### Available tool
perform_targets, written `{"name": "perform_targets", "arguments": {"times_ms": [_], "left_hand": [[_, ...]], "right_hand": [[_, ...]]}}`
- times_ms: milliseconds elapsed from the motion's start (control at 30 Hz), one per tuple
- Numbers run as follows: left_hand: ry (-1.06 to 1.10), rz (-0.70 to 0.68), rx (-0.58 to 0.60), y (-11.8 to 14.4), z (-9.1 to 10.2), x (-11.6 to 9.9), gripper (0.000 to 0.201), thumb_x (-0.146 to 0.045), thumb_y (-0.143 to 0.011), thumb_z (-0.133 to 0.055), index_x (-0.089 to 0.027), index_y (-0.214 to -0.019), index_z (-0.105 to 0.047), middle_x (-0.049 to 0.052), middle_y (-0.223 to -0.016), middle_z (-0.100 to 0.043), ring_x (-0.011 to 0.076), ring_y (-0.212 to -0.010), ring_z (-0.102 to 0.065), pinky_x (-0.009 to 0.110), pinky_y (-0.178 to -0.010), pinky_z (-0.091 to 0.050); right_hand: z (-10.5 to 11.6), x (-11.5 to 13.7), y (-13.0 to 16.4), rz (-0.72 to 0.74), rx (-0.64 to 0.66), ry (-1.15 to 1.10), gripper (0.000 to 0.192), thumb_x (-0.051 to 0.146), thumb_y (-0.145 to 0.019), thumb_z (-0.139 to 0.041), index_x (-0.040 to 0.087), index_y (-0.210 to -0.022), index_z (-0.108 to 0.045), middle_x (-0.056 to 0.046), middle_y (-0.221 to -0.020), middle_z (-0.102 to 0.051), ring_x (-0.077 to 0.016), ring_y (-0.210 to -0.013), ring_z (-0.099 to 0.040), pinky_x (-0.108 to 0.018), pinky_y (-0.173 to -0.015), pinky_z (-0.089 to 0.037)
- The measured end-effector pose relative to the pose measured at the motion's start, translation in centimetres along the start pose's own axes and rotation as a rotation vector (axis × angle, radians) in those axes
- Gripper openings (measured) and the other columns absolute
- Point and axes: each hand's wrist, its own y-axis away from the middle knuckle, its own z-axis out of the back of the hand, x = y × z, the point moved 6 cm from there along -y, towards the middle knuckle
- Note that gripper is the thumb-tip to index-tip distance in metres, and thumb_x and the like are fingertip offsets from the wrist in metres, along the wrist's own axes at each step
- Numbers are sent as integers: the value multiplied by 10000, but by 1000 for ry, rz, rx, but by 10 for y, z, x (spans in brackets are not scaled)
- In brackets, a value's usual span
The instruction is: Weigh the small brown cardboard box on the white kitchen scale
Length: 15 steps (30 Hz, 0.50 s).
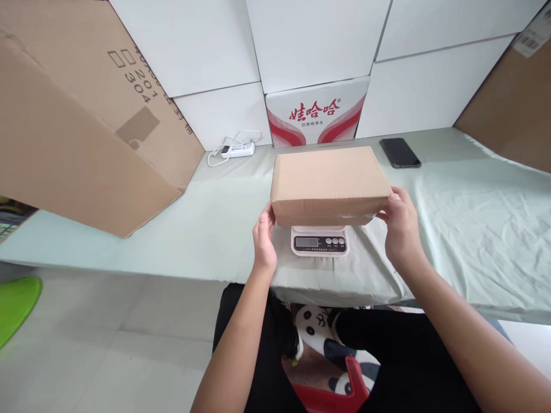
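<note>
A closed brown cardboard box (pixel 331 175) is over a small white kitchen scale (pixel 321 245), hiding the scale's weighing plate. Whether the box rests on the plate or is held just above it, I cannot tell. The scale's front panel, with a grey display and several buttons, faces me. My left hand (pixel 264 238) presses on the box's left side near the front corner. Around the front right corner, my right hand (pixel 400 226) grips with the thumb on the outside and fingers partly hidden behind the edge.
On the pale green tablecloth (pixel 206 229) lie a black phone (pixel 400 153) at the back right and a white device with a cable (pixel 238 149) at the back left. White boxes line the back. Large brown cartons (pixel 107 126) flank the table. A red stool edge (pixel 331 396) shows below.
</note>
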Motion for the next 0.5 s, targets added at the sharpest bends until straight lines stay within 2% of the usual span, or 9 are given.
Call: {"name": "perform_targets", "arguments": {"times_ms": [200,300,400,500], "left_hand": [[6,-12,29,1,-4,-2,790,-813,-990,-548,-239,-1502,-728,129,-1668,-649,345,-1628,-535,486,-1350,-429],[3,-4,32,2,-5,-2,788,-809,-1006,-512,-252,-1526,-711,119,-1686,-632,339,-1643,-517,479,-1359,-418],[-1,0,45,3,-7,0,805,-820,-1014,-476,-266,-1559,-683,109,-1713,-605,331,-1667,-482,474,-1375,-394],[-15,-18,69,3,-8,1,844,-846,-1000,-473,-268,-1589,-654,110,-1740,-573,333,-1675,-469,473,-1379,-386]], "right_hand": [[0,2,1,9,-4,18,384,620,-1010,-470,314,-1136,-665,-48,-1253,-698,-317,-1227,-634,-541,-995,-532],[-2,5,3,12,0,36,388,621,-1015,-465,297,-1124,-649,-67,-1245,-685,-320,-1152,-640,-574,-968,-541],[-3,12,7,51,-16,47,366,615,-1020,-479,293,-1111,-627,-71,-1197,-676,-324,-1111,-634,-647,-1032,-533],[-5,19,10,114,-53,69,331,602,-1028,-506,297,-1103,-610,-79,-1204,-682,-350,-1182,-632,-720,-1124,-501]]}}
